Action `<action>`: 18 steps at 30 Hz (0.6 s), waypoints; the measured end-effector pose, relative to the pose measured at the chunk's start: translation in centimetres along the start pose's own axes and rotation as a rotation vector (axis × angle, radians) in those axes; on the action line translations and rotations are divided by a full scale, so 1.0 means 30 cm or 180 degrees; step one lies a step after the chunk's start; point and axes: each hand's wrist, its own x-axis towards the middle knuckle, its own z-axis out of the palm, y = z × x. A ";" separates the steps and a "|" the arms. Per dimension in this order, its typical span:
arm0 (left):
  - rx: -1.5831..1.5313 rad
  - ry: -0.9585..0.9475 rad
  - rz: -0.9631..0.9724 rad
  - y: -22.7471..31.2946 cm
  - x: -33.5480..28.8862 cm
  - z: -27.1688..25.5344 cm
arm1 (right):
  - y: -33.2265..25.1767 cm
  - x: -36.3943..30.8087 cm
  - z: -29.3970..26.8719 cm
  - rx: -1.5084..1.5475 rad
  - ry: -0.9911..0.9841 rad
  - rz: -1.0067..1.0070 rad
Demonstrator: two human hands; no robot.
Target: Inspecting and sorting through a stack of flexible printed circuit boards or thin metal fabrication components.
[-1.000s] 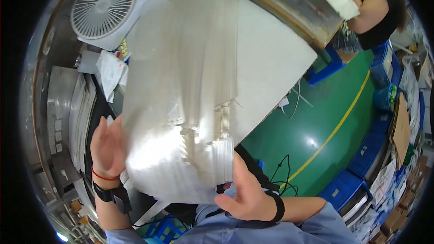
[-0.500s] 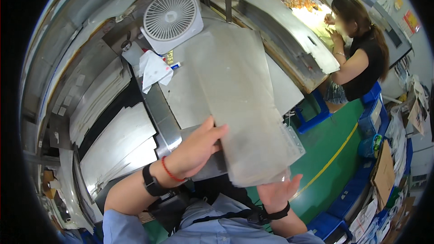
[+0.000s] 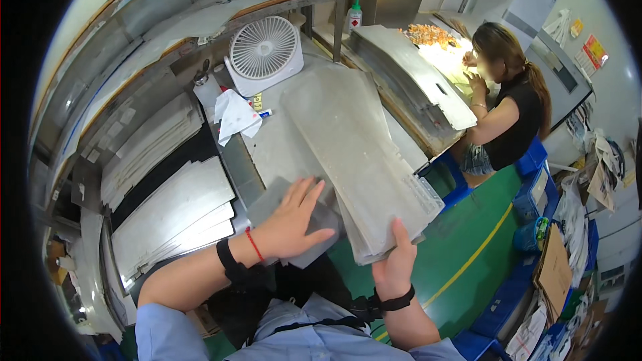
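A long stack of thin, translucent greyish plastic sheets lies slanting across the bench, its near end sticking out past the edge. My right hand grips that near corner, thumb on top and the other fingers mostly hidden underneath. My left hand is spread with its palm down, just left of the stack. Beneath it is a smaller dark grey sheet at the bench's near edge. Whether the left palm presses on that sheet I cannot tell.
A white fan stands at the back, near a crumpled white cloth. Flat metallic-looking sheets lie in piles on the left. To the right, a person works at a lit bench, beside a large bent panel.
My left hand has come off the stack's left edge and spread out. My right hand, open under the near end before, now clasps it. The stack's near end has swung slightly right.
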 end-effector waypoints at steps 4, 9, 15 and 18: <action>0.0799 -0.0179 -0.0344 -0.116 0.024 -0.072 | -0.114 0.063 -0.010 -0.0237 -0.0066 0.0098; -0.3601 0.0575 -0.1300 -0.187 0.205 -0.088 | -0.153 0.114 -0.049 -0.0367 -0.0205 0.0227; -0.4702 0.1180 -0.1643 -0.164 0.520 -0.139 | -0.155 0.143 -0.090 -0.0399 -0.0298 0.0259; -0.3786 0.1359 -0.1709 -0.121 0.600 -0.125 | -0.170 0.158 -0.097 -0.0342 -0.0319 0.0289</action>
